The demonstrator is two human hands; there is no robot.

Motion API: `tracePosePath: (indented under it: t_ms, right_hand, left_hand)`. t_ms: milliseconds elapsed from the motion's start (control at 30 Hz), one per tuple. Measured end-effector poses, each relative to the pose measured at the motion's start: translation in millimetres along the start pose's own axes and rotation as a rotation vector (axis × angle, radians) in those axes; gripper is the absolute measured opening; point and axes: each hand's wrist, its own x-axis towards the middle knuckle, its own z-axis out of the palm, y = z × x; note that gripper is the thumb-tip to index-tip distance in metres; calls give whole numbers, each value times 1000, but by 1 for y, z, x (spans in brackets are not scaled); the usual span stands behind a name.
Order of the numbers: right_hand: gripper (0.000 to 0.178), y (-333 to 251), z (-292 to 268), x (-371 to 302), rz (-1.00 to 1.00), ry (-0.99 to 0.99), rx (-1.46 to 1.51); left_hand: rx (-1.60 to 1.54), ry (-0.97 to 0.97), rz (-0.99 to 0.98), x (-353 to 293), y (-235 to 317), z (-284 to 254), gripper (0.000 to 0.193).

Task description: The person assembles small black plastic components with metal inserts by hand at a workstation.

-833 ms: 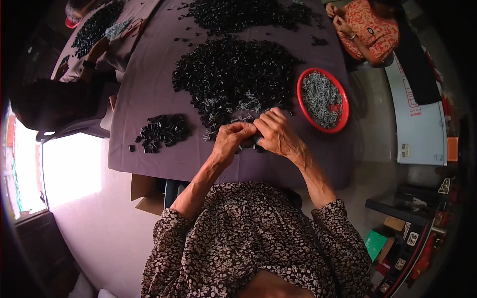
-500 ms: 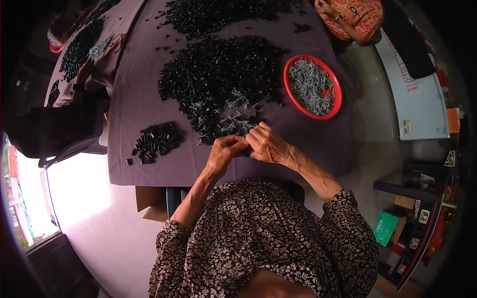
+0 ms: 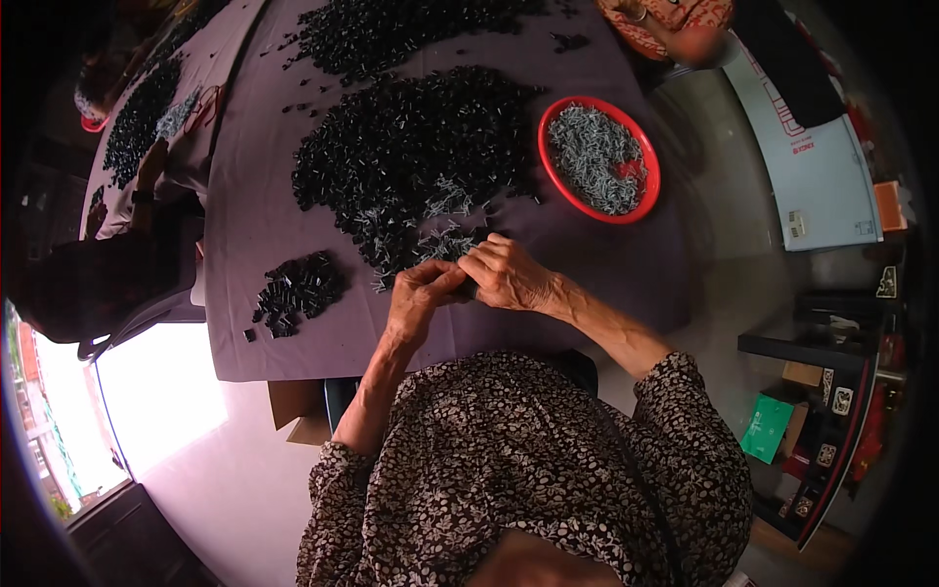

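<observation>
My left hand point(image 3: 419, 295) and my right hand point(image 3: 509, 276) meet near the table's front edge, fingertips pinched together. A dark bit shows between them, too hidden for me to tell what it is. Just beyond my fingers lie loose thin grey pins point(image 3: 450, 241), which look like small screws, at the near edge of a big heap of small black parts point(image 3: 411, 147). Left of my hands is a smaller pile of similar black parts point(image 3: 297, 286).
A red oval basin point(image 3: 649, 201) of grey pins stands right of the heap on the purple-covered table point(image 3: 245, 215). Another black heap point(image 3: 391, 39) lies farther back. People sit at the far right and at the left table. A shelf unit point(image 3: 812, 347) stands at right.
The whole view has shifted slightly, so the table and basin sit a little farther left. My hands stay pinched together at the same place by the heap.
</observation>
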Motion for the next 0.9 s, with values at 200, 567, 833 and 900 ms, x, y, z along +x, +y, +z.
tracePosePath:
  t_ms: [200, 567, 833, 900]
  right_hand:
    - [30, 27, -16, -18, 594, 223, 116]
    - [38, 64, 9, 1, 830, 105, -169]
    - [32, 64, 3, -1, 691, 272, 214]
    - [30, 69, 1, -15, 648, 229, 211]
  left_hand:
    - [595, 447, 394, -6, 21, -61, 16]
    - [1242, 846, 522, -35, 26, -136, 18]
    - [1207, 861, 480, -37, 30, -128, 22]
    - [1259, 866, 534, -38, 30, -126, 21]
